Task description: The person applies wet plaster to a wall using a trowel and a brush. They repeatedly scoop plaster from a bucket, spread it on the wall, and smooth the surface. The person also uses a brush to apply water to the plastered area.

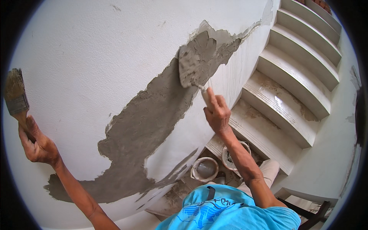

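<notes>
Left hand: our left hand (36, 143) has its grip closed round the wooden handle of a wide flat paintbrush with pale worn bristles (16, 97), bristles up, held out by the wall, well apart from the grey patch.
Right hand: our right hand (217, 114) has its grip closed on the pale handle of a steel plastering trowel caked with grey mortar (190, 66).
Trowel: blade pressed flat on the wet mortar at the upper end of the patch.
Patch: long grey band of fresh cement plaster (145, 126) running diagonally across the white rough wall (84, 50).
Below: we see two round buckets, one whitish (204, 169), one holding grey mix (232, 157), on the lowest steps.
Right side: pale curved stone staircase (291, 88) climbing away.
Us: bright blue printed shirt (230, 211) at the lower edge.
</notes>
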Available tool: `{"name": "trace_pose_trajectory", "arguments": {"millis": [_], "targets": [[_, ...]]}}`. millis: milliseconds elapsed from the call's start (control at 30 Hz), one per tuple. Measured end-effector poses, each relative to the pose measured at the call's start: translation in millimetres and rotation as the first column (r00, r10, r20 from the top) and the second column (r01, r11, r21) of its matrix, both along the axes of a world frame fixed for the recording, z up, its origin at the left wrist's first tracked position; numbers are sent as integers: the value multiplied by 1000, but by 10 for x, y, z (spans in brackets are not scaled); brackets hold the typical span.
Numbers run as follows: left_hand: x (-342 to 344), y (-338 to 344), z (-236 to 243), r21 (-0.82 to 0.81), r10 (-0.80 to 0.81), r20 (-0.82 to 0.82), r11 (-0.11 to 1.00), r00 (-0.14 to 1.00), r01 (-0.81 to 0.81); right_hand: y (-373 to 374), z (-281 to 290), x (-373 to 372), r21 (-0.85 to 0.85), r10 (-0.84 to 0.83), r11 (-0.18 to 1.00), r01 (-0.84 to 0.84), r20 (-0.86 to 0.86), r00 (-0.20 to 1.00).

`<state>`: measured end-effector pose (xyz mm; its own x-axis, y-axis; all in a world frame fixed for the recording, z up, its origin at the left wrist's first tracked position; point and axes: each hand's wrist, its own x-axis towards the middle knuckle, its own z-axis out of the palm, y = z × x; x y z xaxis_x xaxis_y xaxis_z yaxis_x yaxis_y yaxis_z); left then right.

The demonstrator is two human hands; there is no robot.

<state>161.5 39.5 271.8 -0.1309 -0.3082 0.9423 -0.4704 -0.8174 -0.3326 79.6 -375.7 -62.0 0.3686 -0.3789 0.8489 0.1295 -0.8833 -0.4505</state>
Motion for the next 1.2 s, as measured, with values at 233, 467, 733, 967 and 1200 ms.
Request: {"name": "trace_pose_trajectory", "arguments": {"millis": [233, 467, 733, 967, 1200], "targets": [[-24, 30, 10, -18, 14, 3, 1000, 1000, -14, 130, -256, -303, 60, 145, 988, -141, -61, 988], [-23, 27, 20, 26, -11, -41, 1000, 999, 12, -18, 188, 15, 110, 45, 993, -50, 47, 998], [-44, 7, 1, -5, 15, -26, 1000, 1000, -15, 161, -311, -332, 38, 101, 995, -97, -112, 989], [-24, 15, 22, 0, -20, -28, 1000, 999, 20, 28, 157, -103, 109, 48, 993, -48, 4, 999], [-65, -114, -9, -36, 19, 17, 999, 1000, -18, 150, -406, -406, -2, 100, 995, -101, -162, 982]]}}
